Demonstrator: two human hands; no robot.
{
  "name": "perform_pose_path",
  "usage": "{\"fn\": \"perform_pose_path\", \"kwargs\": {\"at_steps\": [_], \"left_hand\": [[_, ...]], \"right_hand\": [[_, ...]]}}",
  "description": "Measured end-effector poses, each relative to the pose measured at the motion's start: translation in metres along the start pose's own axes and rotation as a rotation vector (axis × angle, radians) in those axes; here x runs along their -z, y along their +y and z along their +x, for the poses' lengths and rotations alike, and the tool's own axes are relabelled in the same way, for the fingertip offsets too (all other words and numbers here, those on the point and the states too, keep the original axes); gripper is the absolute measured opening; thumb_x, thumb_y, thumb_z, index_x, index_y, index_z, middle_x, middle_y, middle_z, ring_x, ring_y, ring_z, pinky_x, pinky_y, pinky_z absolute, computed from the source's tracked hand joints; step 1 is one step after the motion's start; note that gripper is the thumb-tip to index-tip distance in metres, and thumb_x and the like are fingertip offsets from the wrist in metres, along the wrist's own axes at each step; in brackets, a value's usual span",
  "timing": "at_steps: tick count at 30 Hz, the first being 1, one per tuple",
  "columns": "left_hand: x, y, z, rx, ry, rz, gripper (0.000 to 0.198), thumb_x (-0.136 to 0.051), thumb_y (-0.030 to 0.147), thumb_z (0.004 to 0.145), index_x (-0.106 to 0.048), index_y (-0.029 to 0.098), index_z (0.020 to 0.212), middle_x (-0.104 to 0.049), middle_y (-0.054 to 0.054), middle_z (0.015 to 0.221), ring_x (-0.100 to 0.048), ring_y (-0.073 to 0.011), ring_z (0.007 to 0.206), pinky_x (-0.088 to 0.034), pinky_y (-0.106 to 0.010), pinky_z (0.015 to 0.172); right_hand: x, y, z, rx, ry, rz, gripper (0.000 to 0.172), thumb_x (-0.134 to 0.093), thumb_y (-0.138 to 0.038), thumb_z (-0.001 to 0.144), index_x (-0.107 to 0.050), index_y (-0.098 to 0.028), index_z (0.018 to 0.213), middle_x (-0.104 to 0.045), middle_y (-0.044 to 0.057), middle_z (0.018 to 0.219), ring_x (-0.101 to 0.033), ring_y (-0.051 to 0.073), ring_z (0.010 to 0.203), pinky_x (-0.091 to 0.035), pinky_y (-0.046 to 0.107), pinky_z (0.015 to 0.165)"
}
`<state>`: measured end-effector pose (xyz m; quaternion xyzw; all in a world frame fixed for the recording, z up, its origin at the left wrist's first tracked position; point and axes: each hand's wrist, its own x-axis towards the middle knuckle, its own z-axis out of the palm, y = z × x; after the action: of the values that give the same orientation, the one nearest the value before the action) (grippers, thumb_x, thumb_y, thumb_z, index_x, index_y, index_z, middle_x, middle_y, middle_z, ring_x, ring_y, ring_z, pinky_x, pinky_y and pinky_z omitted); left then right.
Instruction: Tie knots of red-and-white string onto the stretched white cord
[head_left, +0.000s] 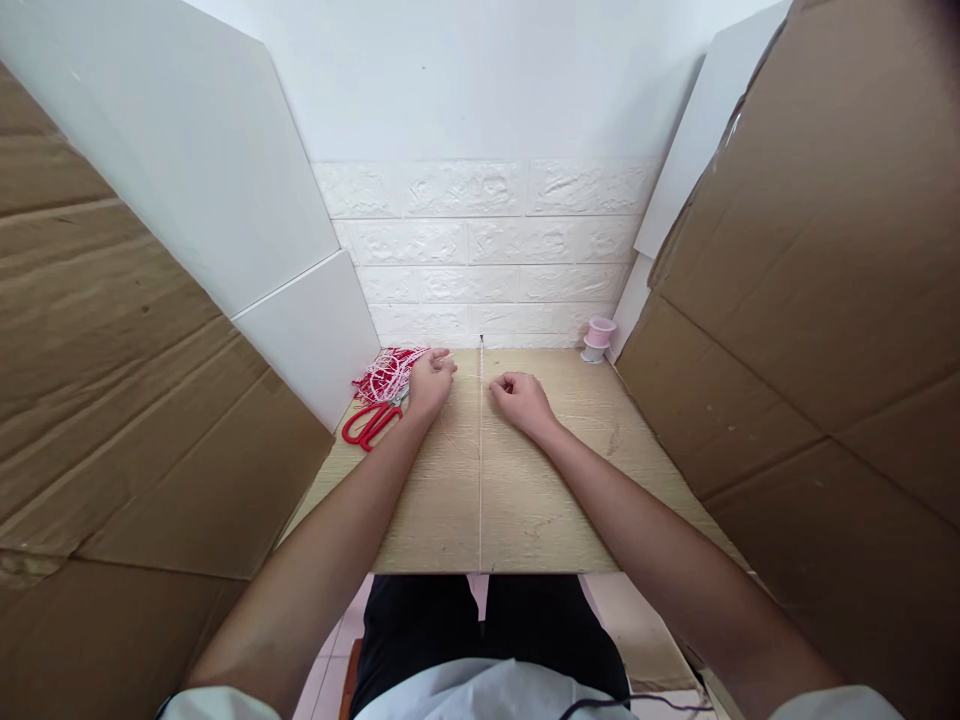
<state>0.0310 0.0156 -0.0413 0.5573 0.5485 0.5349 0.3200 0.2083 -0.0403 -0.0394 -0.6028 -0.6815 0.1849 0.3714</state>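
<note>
A pale cord [481, 480] is stretched straight from a small dark fixing [481, 338] at the back of the table down over its front edge; its upper part looks thicker and knotted. To the left of it my left hand [431, 382] is closed in a pinch on a thin pale thread. My right hand [520, 400], just right of the cord, has its fingers curled shut on the thread too. Thin thread [466, 376] crosses the cord between both hands, and a loose loop hangs below. The fingertips partly hide the thread's ends.
Beside my left hand lie a pile of red and white cords [386, 372] and red-handled scissors [371, 425]. Two stacked spools [599, 338], pink above white, stand at the back right. Cardboard walls [135, 400] flank the wooden table [427, 530], with a white brick-pattern wall [495, 240] behind.
</note>
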Motion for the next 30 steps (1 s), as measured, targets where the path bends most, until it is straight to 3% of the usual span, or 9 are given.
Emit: {"fn": "perform_pose_path", "kwargs": {"at_steps": [5, 8, 12, 16, 21, 26, 30], "left_hand": [[0.001, 0.009, -0.012, -0.116, -0.188, 0.173, 0.054, -0.064, 0.045, 0.080, -0.057, 0.014, 0.124, -0.066, -0.001, 0.069, -0.061, -0.0177, 0.067, -0.044, -0.030, 0.068], [0.002, 0.013, -0.016, -0.141, -0.269, 0.243, 0.048, -0.066, 0.039, 0.077, -0.060, 0.017, 0.119, -0.059, 0.003, 0.060, -0.054, -0.0160, 0.058, -0.039, -0.029, 0.061], [0.003, 0.015, -0.015, -0.114, -0.257, 0.203, 0.035, -0.063, 0.029, 0.075, -0.065, 0.016, 0.108, -0.052, 0.005, 0.055, -0.046, -0.0135, 0.052, -0.034, -0.027, 0.055], [0.002, 0.022, -0.018, -0.134, -0.246, 0.149, 0.033, -0.061, 0.031, 0.077, -0.066, 0.016, 0.106, -0.048, 0.005, 0.051, -0.042, -0.0123, 0.048, -0.031, -0.026, 0.052], [0.000, 0.037, -0.029, -0.145, -0.255, 0.074, 0.038, -0.056, 0.034, 0.081, -0.065, 0.015, 0.113, -0.051, 0.005, 0.050, -0.045, -0.0125, 0.046, -0.033, -0.026, 0.050], [-0.001, 0.046, -0.038, -0.171, -0.306, 0.012, 0.045, -0.050, 0.035, 0.085, -0.062, 0.017, 0.125, -0.054, 0.004, 0.049, -0.052, -0.0137, 0.048, -0.041, -0.025, 0.054], [-0.002, 0.049, -0.041, -0.201, -0.369, 0.002, 0.048, -0.049, 0.035, 0.086, -0.061, 0.016, 0.129, -0.056, 0.004, 0.049, -0.052, -0.0130, 0.046, -0.042, -0.025, 0.055]], "right_hand": [[-0.002, 0.004, 0.002, -0.032, 0.003, -0.122, 0.025, -0.054, -0.033, 0.086, -0.077, -0.024, 0.094, -0.067, 0.007, 0.102, -0.055, 0.023, 0.103, -0.038, 0.034, 0.092], [-0.002, 0.005, 0.001, -0.057, -0.008, -0.125, 0.028, -0.056, -0.033, 0.085, -0.076, -0.025, 0.102, -0.065, 0.008, 0.110, -0.052, 0.025, 0.112, -0.036, 0.037, 0.099], [-0.001, 0.006, 0.002, -0.046, -0.002, -0.127, 0.033, -0.057, -0.031, 0.085, -0.074, -0.023, 0.112, -0.063, 0.010, 0.114, -0.051, 0.026, 0.115, -0.037, 0.038, 0.101], [0.001, 0.003, 0.001, -0.011, 0.027, -0.048, 0.031, -0.057, -0.027, 0.084, -0.072, -0.020, 0.110, -0.065, 0.010, 0.108, -0.057, 0.023, 0.107, -0.041, 0.036, 0.097], [0.000, -0.006, -0.003, 0.001, -0.018, 0.310, 0.036, -0.056, -0.027, 0.085, -0.063, -0.018, 0.119, -0.068, 0.001, 0.083, -0.061, 0.015, 0.076, -0.046, 0.028, 0.077], [0.000, -0.014, -0.006, -0.012, -0.086, 0.544, 0.043, -0.052, -0.035, 0.089, -0.056, -0.020, 0.129, -0.068, 0.000, 0.079, -0.063, 0.014, 0.076, -0.046, 0.027, 0.075], [0.003, -0.019, -0.007, -0.002, -0.218, 0.698, 0.034, -0.049, -0.037, 0.088, -0.065, -0.018, 0.111, -0.067, 0.001, 0.080, -0.062, 0.013, 0.075, -0.044, 0.024, 0.067]]}}
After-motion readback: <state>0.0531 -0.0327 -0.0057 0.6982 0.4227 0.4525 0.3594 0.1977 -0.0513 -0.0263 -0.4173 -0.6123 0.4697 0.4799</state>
